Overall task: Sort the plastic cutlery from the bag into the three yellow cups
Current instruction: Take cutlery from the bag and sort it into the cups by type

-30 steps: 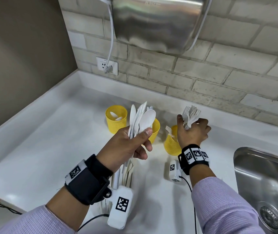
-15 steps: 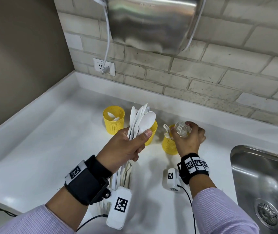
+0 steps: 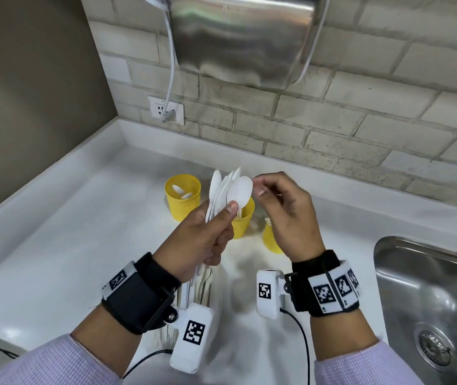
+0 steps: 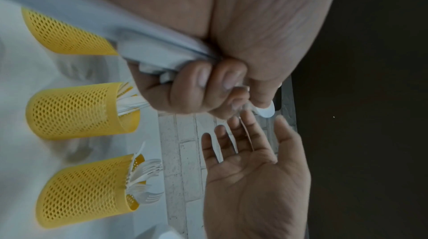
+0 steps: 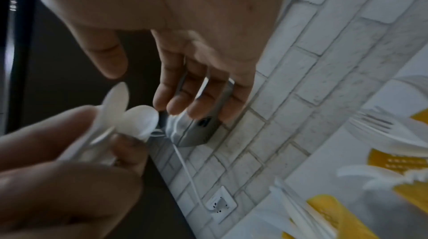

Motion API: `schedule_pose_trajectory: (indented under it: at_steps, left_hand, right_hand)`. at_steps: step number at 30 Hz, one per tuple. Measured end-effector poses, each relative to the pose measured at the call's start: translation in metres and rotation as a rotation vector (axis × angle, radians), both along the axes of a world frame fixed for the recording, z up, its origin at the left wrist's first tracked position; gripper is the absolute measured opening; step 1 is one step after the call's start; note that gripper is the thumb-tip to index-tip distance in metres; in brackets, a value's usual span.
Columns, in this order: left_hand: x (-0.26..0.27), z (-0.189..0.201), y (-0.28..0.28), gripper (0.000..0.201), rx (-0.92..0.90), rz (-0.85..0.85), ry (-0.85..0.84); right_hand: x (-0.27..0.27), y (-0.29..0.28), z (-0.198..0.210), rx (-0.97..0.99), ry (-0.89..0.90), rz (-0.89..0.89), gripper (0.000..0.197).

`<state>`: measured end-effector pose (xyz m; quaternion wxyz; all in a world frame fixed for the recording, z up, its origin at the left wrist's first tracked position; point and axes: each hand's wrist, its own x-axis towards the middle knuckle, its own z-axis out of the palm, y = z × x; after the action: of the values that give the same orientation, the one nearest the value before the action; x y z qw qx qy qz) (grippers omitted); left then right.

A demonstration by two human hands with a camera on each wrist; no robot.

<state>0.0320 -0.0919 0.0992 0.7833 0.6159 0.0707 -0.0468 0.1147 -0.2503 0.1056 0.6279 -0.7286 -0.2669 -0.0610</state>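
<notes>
A: Your left hand (image 3: pixel 202 240)?
B: Clamped round a bundle of white plastic cutlery (image 3: pixel 226 195), spoon bowls up, thumb pressed on the front spoon, above the counter (image 3: pixel 69 245).
A: Right hand (image 3: pixel 288 215)?
B: Fingers apart & relaxed, holding nothing, tips just beside the front spoon's bowl; can't tell if touching.
A: Cups?
B: 3 yellow cups in a row near the far wall. Left cup (image 3: pixel 183 196) has spoons, middle cup (image 3: pixel 242 222) sits behind the bundle, right cup (image 4: pixel 85 190) holds forks.
A: Else?
B: Sink (image 3: pixel 430 301) at right, steel dispenser (image 3: pixel 244 37) on the brick wall.
</notes>
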Motion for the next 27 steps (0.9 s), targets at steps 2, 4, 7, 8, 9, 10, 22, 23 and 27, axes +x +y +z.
schedule_pose_trajectory:
  at_steps: [2,4,7,8,9,10,22,23,27]
  left_hand:
    - [0.000,0.000,0.000,0.031,-0.004,-0.002,0.003]
    - [0.000,0.000,0.001,0.032,-0.011,-0.005,0.006]
    - [-0.001,0.001,0.003,0.036,-0.023,-0.013,0.010]
    - [-0.002,0.002,0.003,0.037,-0.029,-0.022,0.006]
    - [-0.002,0.002,0.003,0.038,-0.031,-0.032,0.003]
    - [-0.003,0.003,0.002,0.037,-0.030,-0.039,-0.001]
    - [-0.003,0.002,0.002,0.036,-0.018,-0.062,-0.020]
    - [-0.003,0.002,0.002,0.036,-0.017,-0.064,-0.023]
    - [-0.002,0.002,0.002,0.036,-0.017,-0.075,-0.035]
  right_hand:
    - [-0.008,0.007,0.003,-0.099,-0.010,0.052,0.023]
    - [-0.013,0.012,0.002,-0.170,-0.043,0.037,0.017]
    - [-0.015,0.017,0.000,-0.160,-0.054,-0.006,0.020]
    - [-0.015,0.018,-0.001,-0.134,-0.045,-0.031,0.021]
    - [-0.016,0.019,-0.001,-0.099,-0.027,-0.062,0.022]
    - [-0.015,0.020,-0.002,-0.057,-0.005,-0.095,0.023]
    - [-0.001,0.001,0.031,0.638,0.423,-0.254,0.007]
    - [-0.001,0.002,0.028,0.586,0.403,-0.267,0.008]
    - [-0.010,0.013,0.012,0.462,0.447,-0.143,0.013]
